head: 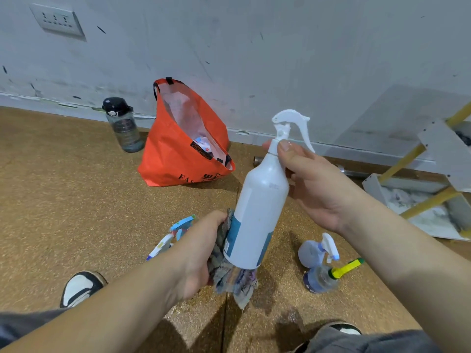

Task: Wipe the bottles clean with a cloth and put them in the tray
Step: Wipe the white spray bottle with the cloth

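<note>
Mid-wipe on one bottle. White spray bottle (257, 205) is held up off the floor (76, 200), tilted, trigger end up and away. Right hand (318, 189) pinches it at the neck just under the trigger, fingers (288, 149) curled round the neck. Left hand (201, 253) has its fingers clamped on a bunched patterned cloth (229, 278), pressing it against the bottle's lower side by the blue label, with cloth hanging past the base. Progress looks early: no bottle seen placed in any tray, and no tray clearly identifiable in view. At least three more bottles lie on the floor: a small spray bottle (312, 250) and a clear bottle with yellow nozzle (319, 278) to the right, and a blue-trigger bottle (178, 226) partly hidden behind the left hand. Left to do, probably: finish this one, place it, repeat for the rest. Also there: orange bag (173, 159), dark water bottle (125, 128) by the wall, white rack (448, 149) far right.
</note>
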{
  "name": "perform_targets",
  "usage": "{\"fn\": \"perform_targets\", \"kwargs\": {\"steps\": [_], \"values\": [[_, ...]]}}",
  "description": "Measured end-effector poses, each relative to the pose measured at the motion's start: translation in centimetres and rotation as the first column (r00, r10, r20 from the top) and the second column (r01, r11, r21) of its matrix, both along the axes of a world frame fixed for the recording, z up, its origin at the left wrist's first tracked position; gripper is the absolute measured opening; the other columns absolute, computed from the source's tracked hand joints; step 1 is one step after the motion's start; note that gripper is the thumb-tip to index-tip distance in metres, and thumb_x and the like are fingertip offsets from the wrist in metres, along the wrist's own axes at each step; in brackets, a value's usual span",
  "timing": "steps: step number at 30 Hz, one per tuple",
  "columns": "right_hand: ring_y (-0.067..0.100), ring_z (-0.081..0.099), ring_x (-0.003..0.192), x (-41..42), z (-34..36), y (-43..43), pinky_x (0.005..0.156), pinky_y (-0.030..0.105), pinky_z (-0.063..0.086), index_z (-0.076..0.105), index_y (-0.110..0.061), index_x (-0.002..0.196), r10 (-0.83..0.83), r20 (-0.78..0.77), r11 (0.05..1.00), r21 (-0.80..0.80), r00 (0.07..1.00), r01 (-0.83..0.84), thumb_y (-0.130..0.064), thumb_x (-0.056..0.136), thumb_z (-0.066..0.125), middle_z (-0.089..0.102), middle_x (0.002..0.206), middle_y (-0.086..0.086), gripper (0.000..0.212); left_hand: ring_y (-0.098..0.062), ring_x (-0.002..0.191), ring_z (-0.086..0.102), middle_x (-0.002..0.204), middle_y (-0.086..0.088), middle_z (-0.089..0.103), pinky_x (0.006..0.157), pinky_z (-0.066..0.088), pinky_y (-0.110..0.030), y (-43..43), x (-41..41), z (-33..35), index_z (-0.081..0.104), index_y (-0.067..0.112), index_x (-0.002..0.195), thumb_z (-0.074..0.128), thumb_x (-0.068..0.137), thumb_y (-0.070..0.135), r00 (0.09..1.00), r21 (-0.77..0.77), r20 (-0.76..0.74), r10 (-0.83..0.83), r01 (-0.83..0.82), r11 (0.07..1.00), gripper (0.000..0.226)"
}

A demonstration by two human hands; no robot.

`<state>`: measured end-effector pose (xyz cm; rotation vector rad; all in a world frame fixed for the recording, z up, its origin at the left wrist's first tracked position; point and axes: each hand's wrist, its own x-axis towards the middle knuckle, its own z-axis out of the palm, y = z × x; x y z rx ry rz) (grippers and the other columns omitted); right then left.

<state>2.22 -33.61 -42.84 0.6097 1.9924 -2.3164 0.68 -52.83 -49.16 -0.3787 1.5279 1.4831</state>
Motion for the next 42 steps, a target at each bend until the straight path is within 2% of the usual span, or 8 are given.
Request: {"fn": "perform_targets", "kwargs": {"steps": [10,15,21,24,28,33,36,42], "values": [[0.010,0.067,0.071,0.6,-1.3,-1.9,0.063,0.021,0.053,0.076,-0.018,0.103,-0.127,0.087,0.990,0.077,0.988,0.121,-0.031,0.095,0.072,0.076,0.087,-0.002,0.016,-0.012,0.079,0.063,0.089,-0.001,0.076,0.071,0.043,-0.025,1.2,-0.5,1.8,0.071,0.017,0.107,0.046,0.107,0.030,0.862,0.063,-0.504,0.055,-0.026,0.998,0.028],[0.005,0.067,0.062,1.0,-1.9,-3.4,0.050,0.018,0.049,0.077,-0.020,0.099,-0.051,0.110,0.998,0.043,0.993,0.046,-0.027,0.096,0.072,0.076,0.080,-0.005,0.010,-0.005,0.123,0.058,0.129,0.014,0.065,0.105,0.047,-0.033,0.9,-1.1,1.8,0.055,0.032,0.140,0.038,0.107,0.037,0.320,-0.118,-0.930,-0.179,0.202,0.972,0.037],[0.012,0.068,0.076,0.1,-1.4,-1.8,0.068,0.027,0.054,0.072,-0.019,0.092,-0.309,0.053,0.945,0.127,0.950,0.301,-0.032,0.097,0.071,0.074,0.083,-0.003,0.014,-0.007,0.155,0.015,0.169,0.010,0.008,0.125,0.022,-0.028,-1.3,3.1,-4.0,-0.004,0.032,0.165,0.024,0.108,0.045,0.110,-0.463,-0.862,-0.494,0.223,0.858,0.064],[0.010,0.068,0.079,0.2,-1.1,-1.2,0.071,0.026,0.054,0.072,-0.019,0.099,-0.341,0.046,0.934,0.132,0.939,0.333,-0.032,0.098,0.070,0.074,0.090,-0.002,0.013,0.009,0.152,-0.005,0.168,0.023,-0.008,0.127,0.013,-0.026,-1.9,3.9,-5.4,-0.025,0.044,0.155,0.017,0.107,0.052,0.227,-0.495,-0.794,-0.564,0.299,0.816,0.065],[0.011,0.071,0.084,0.9,-1.8,-2.6,0.076,0.029,0.057,0.073,-0.018,0.106,-0.278,0.042,0.950,0.161,0.960,0.268,-0.033,0.098,0.070,0.077,0.096,0.000,0.016,0.001,0.154,0.005,0.170,0.016,0.003,0.119,0.006,-0.014,-0.8,2.9,-3.1,-0.017,0.032,0.160,0.019,0.108,0.047,0.270,-0.484,-0.811,-0.520,0.191,0.854,0.065],[0.013,0.077,0.085,1.7,-2.4,-5.0,0.064,0.024,0.061,0.076,-0.019,0.104,-0.127,0.087,0.988,0.097,0.988,0.118,-0.032,0.099,0.068,0.080,0.093,0.002,0.016,-0.015,0.148,0.037,0.160,-0.001,0.038,0.121,0.033,-0.034,0.1,0.9,-0.5,0.027,0.013,0.161,0.033,0.107,0.037,0.013,-0.409,-0.911,-0.411,0.085,0.909,0.060],[0.011,0.074,0.075,1.0,-1.6,-4.3,0.059,0.023,0.059,0.075,-0.018,0.098,-0.190,0.078,0.981,0.059,0.979,0.185,-0.031,0.099,0.068,0.080,0.087,-0.001,0.015,-0.002,0.141,0.040,0.151,0.012,0.045,0.117,0.030,-0.019,-0.8,0.5,-1.7,0.035,0.023,0.157,0.031,0.108,0.038,0.162,-0.266,-0.947,-0.278,0.096,0.959,0.052],[0.015,0.070,0.089,0.1,-0.8,-1.7,0.079,0.035,0.057,0.070,-0.022,0.100,-0.376,0.069,0.926,0.074,0.924,0.371,-0.033,0.099,0.068,0.075,0.098,0.000,0.011,-0.017,0.102,0.064,0.101,0.007,0.066,0.091,0.050,-0.031,-1.4,3.6,-5.4,0.053,0.042,0.104,0.028,0.108,0.049,0.726,-0.169,-0.656,-0.205,0.123,0.978,0.027]]}}
